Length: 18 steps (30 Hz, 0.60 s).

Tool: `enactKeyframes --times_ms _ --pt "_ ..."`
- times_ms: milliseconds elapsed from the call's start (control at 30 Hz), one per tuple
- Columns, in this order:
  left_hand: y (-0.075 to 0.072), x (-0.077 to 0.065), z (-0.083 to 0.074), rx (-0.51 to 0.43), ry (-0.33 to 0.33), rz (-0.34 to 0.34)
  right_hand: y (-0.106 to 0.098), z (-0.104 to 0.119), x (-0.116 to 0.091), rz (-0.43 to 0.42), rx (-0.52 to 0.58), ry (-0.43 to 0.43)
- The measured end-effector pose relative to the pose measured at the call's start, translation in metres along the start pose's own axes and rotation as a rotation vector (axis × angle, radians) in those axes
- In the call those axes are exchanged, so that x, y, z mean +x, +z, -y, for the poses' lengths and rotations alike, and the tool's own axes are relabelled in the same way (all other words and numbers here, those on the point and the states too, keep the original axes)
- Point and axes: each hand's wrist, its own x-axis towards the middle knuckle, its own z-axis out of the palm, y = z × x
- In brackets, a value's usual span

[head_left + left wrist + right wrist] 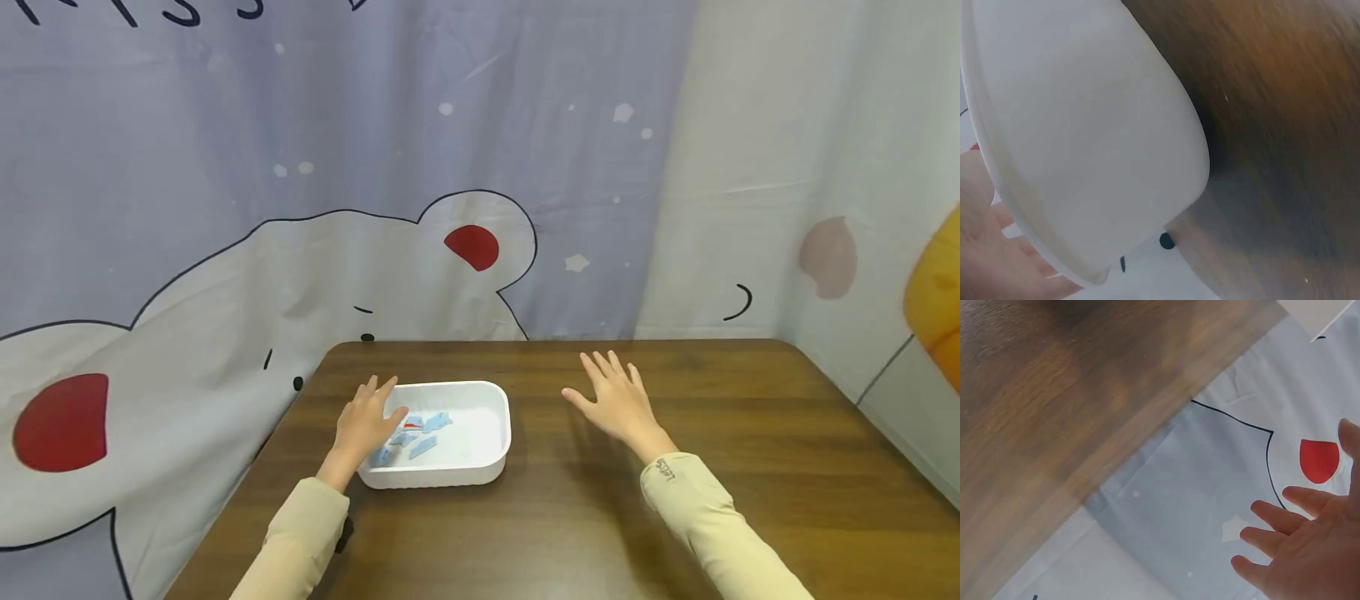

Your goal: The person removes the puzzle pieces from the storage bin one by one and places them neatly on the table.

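Observation:
A white rectangular plastic tub (468, 475) stands on the table, left of its middle. Inside lie several flat, light blue pieces (423, 447), irregular in outline, one with a red mark. My left hand (363, 427) hovers at the tub's left end, fingers spread, and overlaps its rim in the head view. Seen from the left wrist, the tub's side wall (1097, 125) fills much of the picture, with the fingers beyond its rim. To the right of the tub, my right hand (617, 402) is held above the table with fingers spread and nothing in it.
The brown wooden table (570, 533) has rounded far corners. Behind it and along the right hangs a printed curtain (360, 275) with white cartoon shapes and red patches, close to the table's far edge. A small dark thing (344, 534) shows beside the left cuff.

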Motion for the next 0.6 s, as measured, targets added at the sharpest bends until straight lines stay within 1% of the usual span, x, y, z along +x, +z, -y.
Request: enactKeyframes --times_ms 100,233,333,467,600 --pt "0.002 0.001 0.000 -0.015 0.002 -0.022 0.003 0.003 0.003 -0.033 -0.011 -0.028" --pt "0.002 0.000 0.003 -0.035 -0.033 -0.031 0.010 0.011 0.009 -0.050 0.027 -0.056" --pt "0.005 -0.001 0.008 -0.041 -0.049 -0.022 0.014 0.019 0.013 -0.041 0.088 -0.052" --pt "0.009 -0.003 0.015 -0.050 -0.059 -0.016 0.017 0.031 0.018 -0.006 0.167 -0.033" --pt "0.011 -0.005 0.020 -0.058 -0.082 -0.016 0.019 0.046 0.024 0.019 0.196 -0.039"
